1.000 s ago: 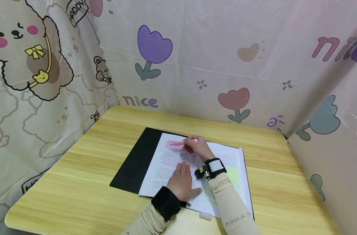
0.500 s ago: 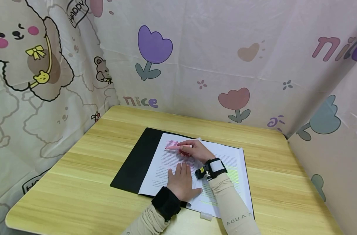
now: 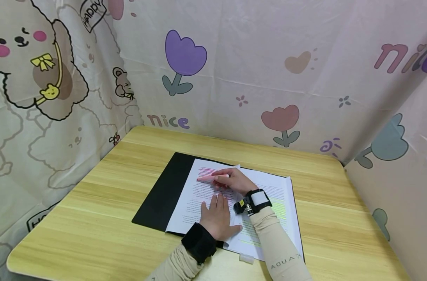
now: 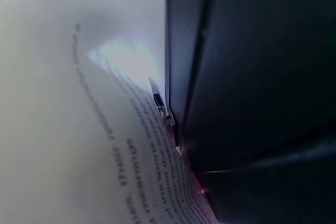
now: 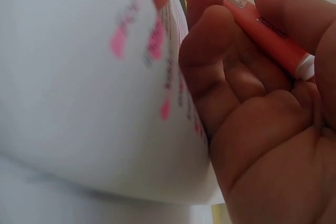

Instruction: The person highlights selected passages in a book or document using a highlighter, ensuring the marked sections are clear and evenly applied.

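My right hand [image 3: 237, 181] pinches a pink highlighter [image 3: 213, 178] between thumb and fingers. Its tip is at the left end of a text line on the left page [image 3: 185, 218], just below pink-marked lines. In the right wrist view the highlighter [image 5: 270, 35] lies along the curled fingers, beside the page's pink-streaked print. My left hand [image 3: 217, 219] rests flat on the lower part of the same page, fingers spread and thumb reaching over to the right page [image 3: 287, 195]. The left wrist view shows printed paper [image 4: 105, 145] beside a large dark shape; no left fingers can be made out there.
An open black folder [image 3: 160, 195] lies under the pages on the wooden table [image 3: 94, 203]. Yellow-green marks cover lines of the right page. A small translucent tab [image 3: 246, 258] sticks out at the folder's near edge. Printed curtains [image 3: 227, 58] enclose the table's back and sides.
My right hand has shifted the highlighter nearer to me and left, from among the pink lines to a line below them. The left hand's little finger has spread outward.
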The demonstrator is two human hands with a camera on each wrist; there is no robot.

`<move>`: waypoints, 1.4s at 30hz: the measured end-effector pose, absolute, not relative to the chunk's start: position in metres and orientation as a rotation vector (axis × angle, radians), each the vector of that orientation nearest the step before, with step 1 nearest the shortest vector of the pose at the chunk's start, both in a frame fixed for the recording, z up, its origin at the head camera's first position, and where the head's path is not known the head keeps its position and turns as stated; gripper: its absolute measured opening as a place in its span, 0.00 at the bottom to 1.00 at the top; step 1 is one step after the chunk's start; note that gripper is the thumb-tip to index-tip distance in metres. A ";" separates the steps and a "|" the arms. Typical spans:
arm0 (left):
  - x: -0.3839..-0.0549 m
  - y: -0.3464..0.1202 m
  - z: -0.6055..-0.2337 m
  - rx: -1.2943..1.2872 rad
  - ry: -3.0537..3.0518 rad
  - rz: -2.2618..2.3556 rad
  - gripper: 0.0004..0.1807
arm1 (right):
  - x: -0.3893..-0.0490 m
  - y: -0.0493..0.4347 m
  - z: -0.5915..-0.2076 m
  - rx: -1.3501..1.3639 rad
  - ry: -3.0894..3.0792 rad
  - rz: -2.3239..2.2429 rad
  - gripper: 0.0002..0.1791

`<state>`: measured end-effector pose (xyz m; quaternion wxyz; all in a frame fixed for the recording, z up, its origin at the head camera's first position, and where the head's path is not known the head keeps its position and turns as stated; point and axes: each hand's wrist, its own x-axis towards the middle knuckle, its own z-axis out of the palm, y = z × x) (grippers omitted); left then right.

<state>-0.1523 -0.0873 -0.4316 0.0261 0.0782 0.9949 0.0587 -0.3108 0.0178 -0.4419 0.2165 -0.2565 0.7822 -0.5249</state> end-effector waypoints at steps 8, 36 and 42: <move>-0.152 -0.087 -0.431 0.242 3.076 0.193 0.55 | -0.311 0.018 -0.443 -0.718 2.171 -1.435 0.18; -0.153 -0.087 -0.430 0.227 3.050 0.221 0.55 | -0.310 0.015 -0.438 -0.697 2.118 -1.402 0.14; -0.153 -0.087 -0.429 0.220 3.038 0.237 0.55 | -0.308 0.015 -0.437 -0.703 2.143 -1.378 0.15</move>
